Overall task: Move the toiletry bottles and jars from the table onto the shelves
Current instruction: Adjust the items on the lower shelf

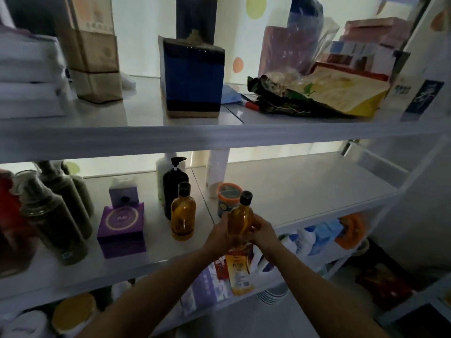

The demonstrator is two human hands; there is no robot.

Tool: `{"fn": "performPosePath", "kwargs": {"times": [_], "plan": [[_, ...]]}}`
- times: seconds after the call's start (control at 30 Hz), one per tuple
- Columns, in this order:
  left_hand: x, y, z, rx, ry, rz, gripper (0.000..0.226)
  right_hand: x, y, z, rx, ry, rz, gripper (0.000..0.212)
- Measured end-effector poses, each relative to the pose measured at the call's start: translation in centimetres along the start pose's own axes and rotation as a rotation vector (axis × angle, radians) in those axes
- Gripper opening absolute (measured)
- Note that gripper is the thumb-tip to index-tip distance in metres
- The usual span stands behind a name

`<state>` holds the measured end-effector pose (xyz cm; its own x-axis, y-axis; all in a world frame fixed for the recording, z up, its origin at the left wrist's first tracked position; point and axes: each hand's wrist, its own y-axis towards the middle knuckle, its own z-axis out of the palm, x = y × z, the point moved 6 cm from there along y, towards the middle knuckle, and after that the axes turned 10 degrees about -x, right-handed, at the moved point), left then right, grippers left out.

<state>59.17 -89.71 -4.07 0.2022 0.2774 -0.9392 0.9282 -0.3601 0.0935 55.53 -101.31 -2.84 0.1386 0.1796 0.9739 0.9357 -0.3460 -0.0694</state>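
Note:
An amber bottle with a black cap (pixel 240 219) is held upright just above the front edge of the middle shelf (pixel 305 191). My left hand (pixel 218 234) grips its left side and my right hand (pixel 264 234) grips its right side. A second amber bottle (pixel 183 213) stands on the shelf to the left. Behind it are a black pump bottle (pixel 174 184) and a white bottle (pixel 162 169). An orange-lidded jar (pixel 228 198) sits just behind the held bottle, beside a tall white tube (pixel 216 170).
Purple boxes (pixel 120 228) and several dark green bottles (pixel 56 215) fill the shelf's left part. The upper shelf holds a blue box (pixel 192 79), brown cartons (pixel 92 50) and snack bags (pixel 317 93). Lower shelves hold a yellow-labelled bottle (pixel 240 274) and blue-white bottles (pixel 310 240).

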Motion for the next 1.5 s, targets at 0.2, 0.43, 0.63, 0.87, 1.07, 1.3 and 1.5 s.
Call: {"fn": "performPosePath", "kwargs": {"times": [0.2,0.43,0.63,0.87,1.07,1.3,1.5], "plan": [[0.4,3.4,0.6,-0.165,0.061,0.023,0.061,-0.8,5.7,-0.6,0.124,0.04,0.029,0.042],[1.3,4.0,0.7,-0.438,0.089,-0.099,0.096,-2.4,9.4,-0.6,0.391,-0.034,0.049,0.098],[1.2,4.2,0.9,-0.386,0.083,-0.174,0.095,-1.9,9.6,0.8,0.543,-0.147,-0.119,0.085],[1.1,4.7,0.4,-0.425,0.177,-0.236,0.081,-2.5,11.1,1.5,0.58,-0.096,-0.058,0.087],[2.1,5.9,-0.1,-0.393,0.199,-0.239,0.096,-2.5,12.1,2.6,0.625,-0.076,-0.03,0.082],[1.9,6.0,0.0,-0.377,0.234,-0.194,0.095,-2.3,11.4,2.3,0.589,-0.104,-0.076,0.063],[3.3,4.1,0.7,-0.392,0.398,-0.128,0.085,-3.2,9.8,0.6,0.545,-0.789,-0.578,0.078]]}}
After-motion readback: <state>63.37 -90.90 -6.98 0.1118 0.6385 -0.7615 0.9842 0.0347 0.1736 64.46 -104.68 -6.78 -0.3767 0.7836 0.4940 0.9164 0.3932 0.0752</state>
